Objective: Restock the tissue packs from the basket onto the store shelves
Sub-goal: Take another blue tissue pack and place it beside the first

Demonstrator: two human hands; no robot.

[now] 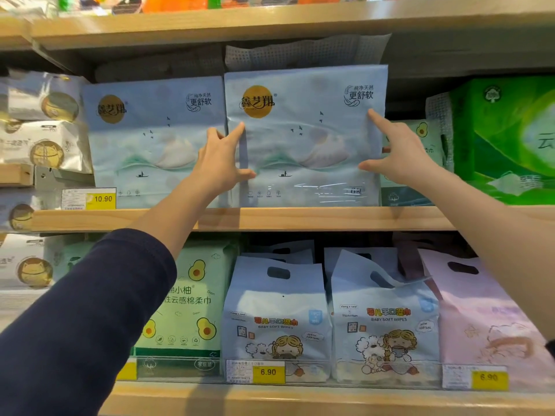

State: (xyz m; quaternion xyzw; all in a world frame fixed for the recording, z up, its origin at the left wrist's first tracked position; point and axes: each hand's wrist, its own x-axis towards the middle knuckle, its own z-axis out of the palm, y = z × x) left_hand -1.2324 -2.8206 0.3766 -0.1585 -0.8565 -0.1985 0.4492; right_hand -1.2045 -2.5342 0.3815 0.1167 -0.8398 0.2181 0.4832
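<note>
Item: blue pack (306,139), middle shelf (300,219), front edge. Left hand (222,163) and right hand (402,157) spread flat against its sides. We should push evenly, squaring it beside its twin (153,139).

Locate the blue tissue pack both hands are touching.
Head view, centre: blue tissue pack on the middle shelf, left hand and right hand at its side edges; identical blue pack to its left, green pack to its right.

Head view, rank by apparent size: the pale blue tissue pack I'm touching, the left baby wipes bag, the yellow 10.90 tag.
1. pale blue plastic tissue pack
2. blue plastic baby wipes bag
3. yellow 10.90 price tag
</note>
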